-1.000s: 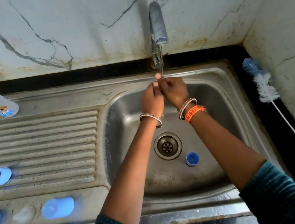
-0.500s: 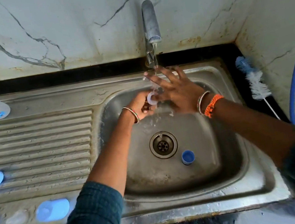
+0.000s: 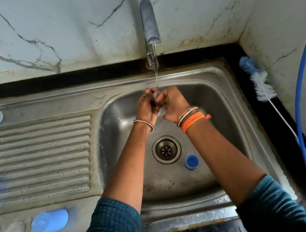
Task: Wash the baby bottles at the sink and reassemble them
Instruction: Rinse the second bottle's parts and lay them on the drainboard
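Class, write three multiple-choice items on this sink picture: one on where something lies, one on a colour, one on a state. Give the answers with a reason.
1. Where is the bottle brush?
A. on the counter right of the sink
B. in the basin
C. on the draining board

2. What colour is the small cap beside the drain?
A. white
B. blue
C. orange

3. The tap is
A. off
B. dripping onto the counter
C. running

Answers: 1 A, it lies along the dark counter by the right wall. 2 B, it is plainly blue. 3 C, a stream falls onto the left hand and right hand.
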The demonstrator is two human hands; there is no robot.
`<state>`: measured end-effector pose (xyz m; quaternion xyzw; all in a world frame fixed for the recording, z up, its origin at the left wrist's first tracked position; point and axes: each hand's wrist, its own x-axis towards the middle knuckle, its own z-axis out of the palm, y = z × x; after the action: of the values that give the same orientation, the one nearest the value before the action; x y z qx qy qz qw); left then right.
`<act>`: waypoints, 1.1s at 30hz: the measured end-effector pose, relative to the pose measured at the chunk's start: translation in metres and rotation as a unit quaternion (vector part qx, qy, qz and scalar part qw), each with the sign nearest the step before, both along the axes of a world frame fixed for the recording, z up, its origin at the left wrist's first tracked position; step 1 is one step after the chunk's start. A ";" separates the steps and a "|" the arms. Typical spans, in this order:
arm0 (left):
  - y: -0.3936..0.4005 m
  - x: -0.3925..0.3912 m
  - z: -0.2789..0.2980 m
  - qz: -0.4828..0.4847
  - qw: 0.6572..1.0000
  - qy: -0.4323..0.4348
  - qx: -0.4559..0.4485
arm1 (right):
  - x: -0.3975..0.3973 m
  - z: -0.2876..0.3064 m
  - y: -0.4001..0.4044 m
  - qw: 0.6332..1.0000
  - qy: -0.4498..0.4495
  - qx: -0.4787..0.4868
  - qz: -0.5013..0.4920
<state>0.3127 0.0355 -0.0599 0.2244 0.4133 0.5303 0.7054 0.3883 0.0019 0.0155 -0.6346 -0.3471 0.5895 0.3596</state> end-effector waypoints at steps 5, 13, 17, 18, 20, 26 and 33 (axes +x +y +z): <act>0.011 -0.011 0.016 -0.071 0.989 0.072 -0.109 | 0.019 -0.028 0.002 0.706 -0.575 0.312 0.270; 0.008 0.005 0.016 -0.030 0.985 -0.074 -0.154 | 0.015 -0.034 -0.003 0.863 -0.347 0.363 0.055; 0.004 -0.001 0.009 -0.022 0.982 -0.097 -0.159 | 0.012 -0.039 -0.008 0.876 -0.315 0.364 0.027; 0.004 -0.001 0.010 -0.023 0.983 -0.099 -0.153 | 0.011 -0.039 -0.011 0.879 -0.300 0.371 0.000; 0.004 -0.002 0.008 -0.007 0.984 -0.094 -0.150 | 0.010 -0.038 -0.015 0.883 -0.265 0.383 -0.055; -0.001 -0.002 -0.003 -0.023 0.992 -0.061 -0.112 | 0.005 -0.038 -0.009 0.897 -0.326 0.300 0.000; -0.006 -0.006 0.003 -0.037 0.990 -0.104 -0.089 | 0.012 -0.040 -0.009 0.891 -0.345 0.295 0.003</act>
<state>0.3070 0.0293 -0.0565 0.1195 0.3747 0.4858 0.7806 0.3999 -0.0075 -0.0244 -0.6616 -0.6089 0.2051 0.3867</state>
